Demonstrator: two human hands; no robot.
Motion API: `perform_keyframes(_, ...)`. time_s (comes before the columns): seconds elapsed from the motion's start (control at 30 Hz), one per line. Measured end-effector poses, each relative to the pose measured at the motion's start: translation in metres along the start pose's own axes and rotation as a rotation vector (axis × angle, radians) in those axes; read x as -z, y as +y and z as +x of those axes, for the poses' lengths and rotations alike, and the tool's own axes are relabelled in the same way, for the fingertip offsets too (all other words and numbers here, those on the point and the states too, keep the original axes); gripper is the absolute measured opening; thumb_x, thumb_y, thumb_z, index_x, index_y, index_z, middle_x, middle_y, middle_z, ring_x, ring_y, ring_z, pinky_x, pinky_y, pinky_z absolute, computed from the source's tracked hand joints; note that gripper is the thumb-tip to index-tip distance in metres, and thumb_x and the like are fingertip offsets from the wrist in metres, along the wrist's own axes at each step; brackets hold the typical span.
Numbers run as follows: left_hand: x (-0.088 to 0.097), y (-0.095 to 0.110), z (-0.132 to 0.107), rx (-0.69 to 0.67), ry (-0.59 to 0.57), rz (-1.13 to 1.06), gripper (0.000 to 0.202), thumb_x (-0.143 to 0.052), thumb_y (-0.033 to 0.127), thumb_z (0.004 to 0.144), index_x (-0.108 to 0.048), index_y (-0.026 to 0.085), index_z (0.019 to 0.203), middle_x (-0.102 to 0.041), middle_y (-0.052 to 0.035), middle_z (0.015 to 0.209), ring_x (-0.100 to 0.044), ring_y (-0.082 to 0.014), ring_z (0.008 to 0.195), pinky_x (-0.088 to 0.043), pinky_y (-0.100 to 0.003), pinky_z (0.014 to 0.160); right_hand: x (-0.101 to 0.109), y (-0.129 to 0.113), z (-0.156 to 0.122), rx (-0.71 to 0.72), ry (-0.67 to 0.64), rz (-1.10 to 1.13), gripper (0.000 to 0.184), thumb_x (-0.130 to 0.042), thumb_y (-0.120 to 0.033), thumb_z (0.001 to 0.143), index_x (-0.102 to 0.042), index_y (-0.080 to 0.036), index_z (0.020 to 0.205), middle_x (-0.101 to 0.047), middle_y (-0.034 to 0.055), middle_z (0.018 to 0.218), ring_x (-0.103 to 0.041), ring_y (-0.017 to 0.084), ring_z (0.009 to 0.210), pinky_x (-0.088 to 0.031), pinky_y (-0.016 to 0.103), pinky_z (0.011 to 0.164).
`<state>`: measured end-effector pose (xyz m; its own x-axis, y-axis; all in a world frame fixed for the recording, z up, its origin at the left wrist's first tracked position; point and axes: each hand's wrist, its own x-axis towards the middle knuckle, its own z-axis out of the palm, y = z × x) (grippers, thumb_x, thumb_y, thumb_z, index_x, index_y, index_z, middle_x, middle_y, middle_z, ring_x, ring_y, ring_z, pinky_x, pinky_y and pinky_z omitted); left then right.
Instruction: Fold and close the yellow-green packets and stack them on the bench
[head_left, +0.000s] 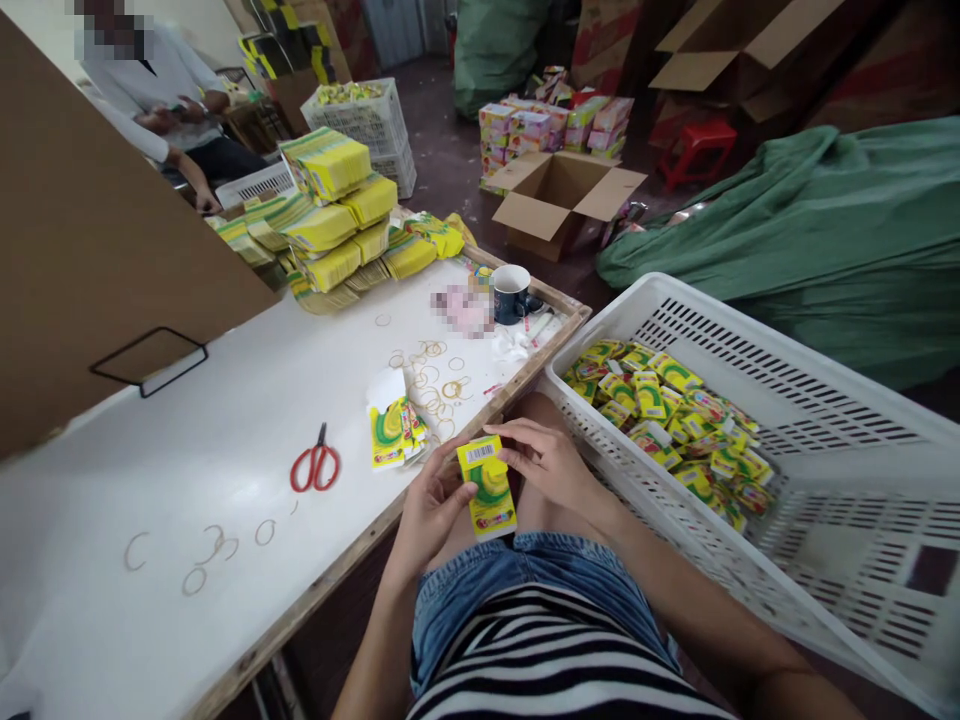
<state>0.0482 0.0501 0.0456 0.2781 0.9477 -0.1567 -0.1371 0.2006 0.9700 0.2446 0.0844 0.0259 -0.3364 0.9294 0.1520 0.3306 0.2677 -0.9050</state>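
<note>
A small yellow and green carton (pixel 491 495) with a barcode on its upper end is held above my lap. My left hand (pixel 435 505) grips its left side, thumb on the front face. At its top right edge, the fingers of my right hand (pixel 546 458) are bent against the barcode end. On the table edge just beyond lies a little pile of similar flattened cartons (pixel 391 438). Red-handled scissors (pixel 316 468) rest left of that pile, and loose rubber bands (pixel 429 372) are scattered behind it.
To my right stands a white crate (pixel 720 320) with many yellow cartons inside. Stacked carton bundles (pixel 330 235) and a dark mug (pixel 511 297) sit at the table's far end. An open cardboard box (pixel 551 210) is on the floor. Another person (pixel 161 85) works at far left.
</note>
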Motion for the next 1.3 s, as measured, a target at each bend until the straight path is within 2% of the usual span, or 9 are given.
perform_keyframes(0.23, -0.014, -0.019, 0.007, -0.067, 0.057, 0.094, 0.049, -0.065, 0.026, 0.085, -0.048, 0.022, 0.130, -0.069, -0.0105, 0.114, -0.066, -0.0238, 0.105, -0.052, -0.038, 0.092, -0.001, 0.001, -0.010, 0.002, 0.109, 0.142, 0.024, -0.054, -0.023, 0.092, -0.067, -0.023, 0.112, -0.069, 0.0056, 0.104, -0.065, 0.019, 0.091, -0.054, 0.031, 0.077)
perform_keyframes(0.3, -0.007, -0.020, 0.011, -0.151, 0.213, 0.286, 0.047, -0.062, 0.027, 0.087, -0.048, 0.022, 0.131, -0.065, -0.0113, 0.119, -0.062, -0.0245, 0.113, -0.048, -0.041, 0.099, 0.017, -0.003, -0.014, 0.047, 0.316, -0.036, 0.020, -0.054, -0.024, 0.092, -0.069, -0.022, 0.105, -0.066, 0.0068, 0.101, -0.062, 0.020, 0.093, -0.052, 0.035, 0.082)
perform_keyframes(0.4, 0.023, -0.017, 0.020, -0.234, 0.659, 0.713, 0.048, -0.063, 0.028, 0.084, -0.050, 0.019, 0.129, -0.054, -0.0155, 0.133, -0.048, -0.0289, 0.128, -0.035, -0.046, 0.110, 0.047, -0.006, -0.017, 0.057, 0.671, -0.425, 0.020, -0.061, -0.031, 0.089, -0.070, -0.021, 0.104, -0.061, 0.0108, 0.105, -0.056, 0.027, 0.104, -0.043, 0.049, 0.097)
perform_keyframes(0.47, 0.049, -0.015, 0.025, -0.109, 0.874, 0.925, 0.061, -0.067, 0.029, 0.079, -0.045, 0.014, 0.133, -0.054, -0.0192, 0.128, -0.046, -0.0342, 0.126, -0.035, -0.053, 0.107, 0.056, -0.004, -0.019, 0.054, 0.692, -0.522, 0.024, -0.063, -0.034, 0.087, -0.070, -0.020, 0.105, -0.060, 0.0116, 0.107, -0.055, 0.029, 0.106, -0.039, 0.052, 0.100)
perform_keyframes(0.57, 0.079, -0.018, 0.027, 0.075, 0.976, 0.949, 0.072, -0.072, 0.022, 0.071, -0.042, 0.009, 0.134, -0.061, -0.0148, 0.106, -0.053, -0.0372, 0.115, -0.033, -0.062, 0.102, 0.042, 0.001, -0.019, 0.057, 0.545, -0.425, 0.021, -0.061, -0.033, 0.089, -0.069, -0.021, 0.104, -0.062, 0.0095, 0.104, -0.058, 0.027, 0.102, -0.043, 0.049, 0.097)
perform_keyframes(0.77, 0.086, -0.017, 0.016, 0.012, 0.886, 0.740, 0.043, -0.059, 0.022, 0.079, -0.053, 0.012, 0.119, -0.058, -0.0010, 0.075, -0.060, -0.0185, 0.067, -0.052, -0.035, 0.070, -0.004, -0.008, -0.014, 0.065, 0.379, -0.186, 0.016, -0.055, -0.026, 0.093, -0.067, -0.023, 0.103, -0.067, 0.0073, 0.099, -0.061, 0.024, 0.096, -0.050, 0.041, 0.086)
perform_keyframes(1.03, -0.002, 0.000, -0.010, -0.321, 0.461, 0.494, 0.018, -0.063, 0.027, 0.084, -0.068, 0.018, 0.100, -0.064, -0.0014, 0.079, -0.057, -0.0143, 0.070, -0.048, -0.025, 0.068, -0.036, -0.046, -0.003, 0.215, 0.233, -0.115, 0.046, -0.052, -0.018, 0.093, -0.044, -0.024, 0.138, -0.056, 0.0114, 0.135, -0.052, 0.026, 0.123, -0.047, 0.045, 0.099)
perform_keyframes(1.13, -0.014, -0.007, -0.014, -0.271, 0.373, 0.408, 0.019, -0.063, 0.029, 0.086, -0.069, 0.018, 0.100, -0.068, -0.0042, 0.087, -0.060, -0.0162, 0.078, -0.048, -0.026, 0.074, -0.039, -0.043, -0.006, 0.122, 0.291, 0.013, 0.035, -0.054, -0.020, 0.091, -0.050, -0.023, 0.126, -0.061, 0.0107, 0.117, -0.061, 0.023, 0.102, -0.054, 0.037, 0.084)
perform_keyframes(1.3, -0.009, -0.019, -0.011, -0.023, 0.014, -0.056, 0.044, -0.061, 0.050, 0.085, -0.067, 0.017, 0.115, -0.071, -0.0101, 0.103, -0.065, -0.0230, 0.093, -0.049, -0.034, 0.086, -0.041, -0.037, -0.012, 0.060, 0.305, 0.195, 0.022, -0.058, -0.024, 0.089, -0.051, -0.023, 0.109, -0.058, 0.0026, 0.091, -0.059, 0.015, 0.078, -0.052, 0.026, 0.069)
